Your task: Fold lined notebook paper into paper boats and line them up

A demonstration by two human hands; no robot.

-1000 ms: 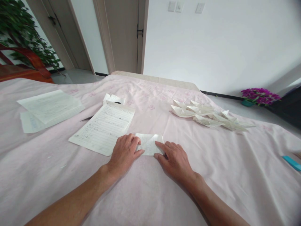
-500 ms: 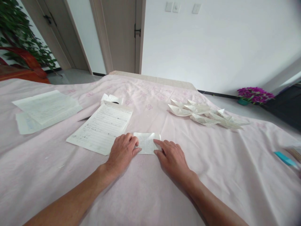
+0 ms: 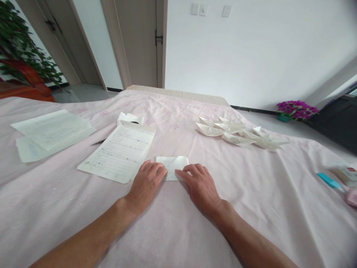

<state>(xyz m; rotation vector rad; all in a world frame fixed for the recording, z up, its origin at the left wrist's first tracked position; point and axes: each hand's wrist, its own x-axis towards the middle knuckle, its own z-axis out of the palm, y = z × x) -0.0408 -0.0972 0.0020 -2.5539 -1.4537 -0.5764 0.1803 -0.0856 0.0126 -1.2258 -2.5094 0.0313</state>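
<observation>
Folded paper (image 3: 172, 163), one, frame centre, flat on one pink floral cloth (image 3: 173, 230). Two hands, both on it. Left hand (image 3: 148, 179) at its left edge, fingers bent inward; right hand (image 3: 200, 183) at its right side, index finger laid on the paper, other fingers loosely curled. Can't tell if either pinches it or only presses.

Left of centre: one stack of lined sheets (image 3: 119, 149) with handwriting, sheet count unclear, just beside left hand. One dark pointed blade (image 3: 98, 142) sticks out from under its left side; one small white paper (image 3: 128, 117) at its top end. Far left: two loose sheets (image 3: 55, 128), overlapping.

Right of centre: cluster of folded paper shapes (image 3: 210, 130), at least five, overlapping, exact count unclear. Right edge: one blue item (image 3: 329, 180), one box (image 3: 347, 175), one pink item (image 3: 351, 197), blurred. Top: three wall switches (image 3: 203, 10), two doors (image 3: 136, 41).
</observation>
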